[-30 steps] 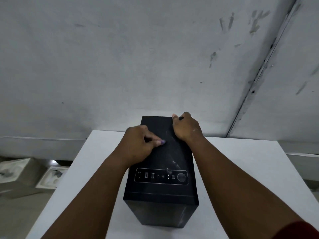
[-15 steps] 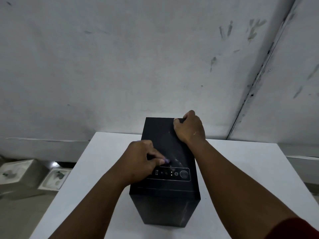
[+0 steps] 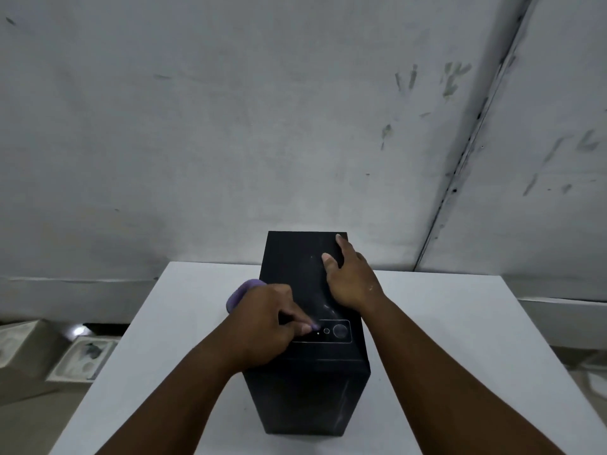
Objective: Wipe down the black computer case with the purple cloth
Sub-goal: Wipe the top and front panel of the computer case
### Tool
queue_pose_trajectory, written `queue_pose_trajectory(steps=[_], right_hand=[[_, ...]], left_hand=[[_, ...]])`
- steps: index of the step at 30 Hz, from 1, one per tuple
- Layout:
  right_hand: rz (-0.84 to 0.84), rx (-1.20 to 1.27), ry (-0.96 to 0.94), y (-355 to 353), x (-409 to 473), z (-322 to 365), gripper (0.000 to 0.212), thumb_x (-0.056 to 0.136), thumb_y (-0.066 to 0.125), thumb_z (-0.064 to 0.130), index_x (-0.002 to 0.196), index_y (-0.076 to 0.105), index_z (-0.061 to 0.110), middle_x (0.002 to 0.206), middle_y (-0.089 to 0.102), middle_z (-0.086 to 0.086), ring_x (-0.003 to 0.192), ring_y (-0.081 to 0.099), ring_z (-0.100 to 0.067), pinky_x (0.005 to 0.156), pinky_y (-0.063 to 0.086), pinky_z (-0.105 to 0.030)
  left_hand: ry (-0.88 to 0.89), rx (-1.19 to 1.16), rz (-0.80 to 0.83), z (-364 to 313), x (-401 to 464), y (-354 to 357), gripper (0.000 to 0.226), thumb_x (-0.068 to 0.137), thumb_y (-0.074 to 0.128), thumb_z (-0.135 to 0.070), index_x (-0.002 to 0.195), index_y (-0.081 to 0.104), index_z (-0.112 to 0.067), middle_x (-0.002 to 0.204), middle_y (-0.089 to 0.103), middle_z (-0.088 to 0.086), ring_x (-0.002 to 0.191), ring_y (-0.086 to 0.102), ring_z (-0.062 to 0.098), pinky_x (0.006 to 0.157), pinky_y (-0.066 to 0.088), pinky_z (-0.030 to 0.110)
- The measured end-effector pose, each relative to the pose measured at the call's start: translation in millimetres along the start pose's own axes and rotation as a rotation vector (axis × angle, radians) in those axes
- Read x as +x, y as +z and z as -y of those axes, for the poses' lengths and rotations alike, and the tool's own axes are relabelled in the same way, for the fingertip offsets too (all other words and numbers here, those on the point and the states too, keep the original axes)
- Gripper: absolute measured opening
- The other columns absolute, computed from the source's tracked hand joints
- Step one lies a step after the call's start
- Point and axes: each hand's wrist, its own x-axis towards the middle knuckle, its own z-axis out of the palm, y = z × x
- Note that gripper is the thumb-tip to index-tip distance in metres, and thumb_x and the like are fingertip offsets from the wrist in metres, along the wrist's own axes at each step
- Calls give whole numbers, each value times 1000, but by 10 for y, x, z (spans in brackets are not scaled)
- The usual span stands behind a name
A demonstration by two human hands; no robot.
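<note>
The black computer case (image 3: 292, 257) stands upright on the white table (image 3: 443, 323), its dusty top facing me and its button panel (image 3: 338, 331) near the front edge. My left hand (image 3: 266, 323) grips the purple cloth (image 3: 241, 292) and presses it on the left front part of the top, beside the button panel. Most of the cloth is hidden under the hand; a fold sticks out past the case's left edge. My right hand (image 3: 349, 277) rests on the top's right side with fingers over the right edge, thumb on the top.
A stained grey wall (image 3: 262, 126) rises just behind the table. On the floor at the left lie white moulded packing pieces (image 3: 85, 356). The table's surface spreads out on both sides of the case.
My left hand has dragged the cloth toward me along the top, from the middle to the button panel, and a purple fold now shows at the left. My right hand stays on the case's right edge.
</note>
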Motion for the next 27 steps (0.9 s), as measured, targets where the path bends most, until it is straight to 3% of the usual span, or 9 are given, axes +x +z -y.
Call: queue_pose_trajectory(steps=[3, 9, 18, 24, 27], right_hand=[[-5, 7, -8, 10, -13, -31, 63, 107, 41, 50, 164, 18, 36, 165, 32, -7, 150, 36, -26, 119, 31, -39], [-24, 20, 10, 16, 12, -31, 61, 106, 42, 50, 162, 21, 37, 156, 43, -11, 143, 44, -29, 114, 35, -39], [-36, 67, 20, 42, 55, -87, 60, 104, 45, 52, 160, 25, 40, 150, 51, -10, 137, 50, -29, 113, 39, -41], [-35, 78, 23, 45, 58, -94, 60, 103, 45, 53, 159, 25, 41, 150, 51, -10, 137, 51, -29, 114, 40, -42], [-38, 79, 26, 45, 50, -99, 60, 104, 45, 53, 159, 25, 41, 150, 52, -10, 136, 51, -29, 112, 40, -41]], left_hand=[[-6, 9, 31, -26, -57, -2, 16, 90, 78, -33, 104, 81, -41, 83, 60, -20, 82, 62, 4, 66, 43, 7], [-15, 16, -189, 8, 117, -8, 16, 92, 76, -34, 104, 80, -44, 84, 58, -14, 84, 55, -1, 69, 39, 7], [45, -65, 74, 19, -205, -34, 21, 88, 80, -33, 94, 78, -53, 83, 61, -18, 89, 58, 0, 71, 45, 10], [-11, -13, -144, 33, -76, -15, 16, 90, 78, -34, 100, 80, -47, 81, 59, -15, 86, 56, -1, 67, 43, 11], [-3, -32, -56, 4, -126, -23, 17, 89, 79, -34, 96, 79, -49, 81, 60, -16, 88, 56, -1, 67, 44, 12]])
